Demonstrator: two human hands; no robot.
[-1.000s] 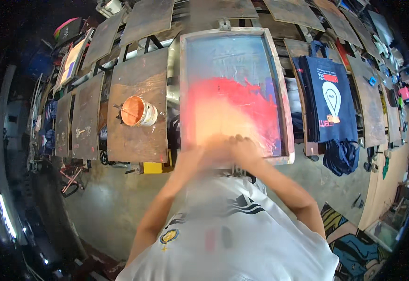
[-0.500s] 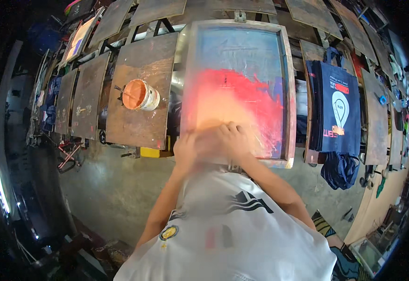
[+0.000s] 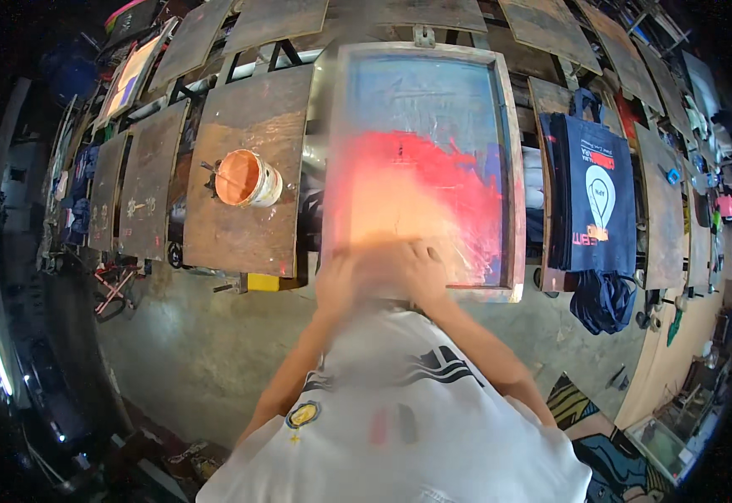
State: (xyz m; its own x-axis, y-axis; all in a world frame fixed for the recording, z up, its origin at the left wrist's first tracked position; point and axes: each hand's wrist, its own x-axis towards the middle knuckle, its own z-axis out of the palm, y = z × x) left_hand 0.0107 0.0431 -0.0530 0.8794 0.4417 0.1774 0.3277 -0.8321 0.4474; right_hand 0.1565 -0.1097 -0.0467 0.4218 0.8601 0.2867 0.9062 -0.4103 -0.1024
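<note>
A wooden-framed printing screen [image 3: 514, 193] lies in front of me, its mesh bluish at the far end. Red ink [image 3: 466, 180] and peach-orange ink [image 3: 391, 201] cover the middle and near part. At the screen's near end my left hand [image 3: 336, 283] and my right hand [image 3: 422, 268] are side by side with curled fingers. A brownish blur lies between them, so what they grip cannot be made out. The screen's left side is blurred too. Left of the screen, a white bucket [image 3: 272, 186] with orange ink inside and a stick in it stands on a brown board [image 3: 240, 239].
Right of the screen, a stack of navy tote bags [image 3: 571, 180] with a white and orange print lies on another board, handles hanging off its near edge. More boards [image 3: 144, 193] line both sides and the far row. Concrete floor [image 3: 190, 327] lies below the boards.
Both hands have come slightly nearer to me along the screen, still side by side with curled fingers. The whole view has shifted a little. Bucket and bags stay in place.
</note>
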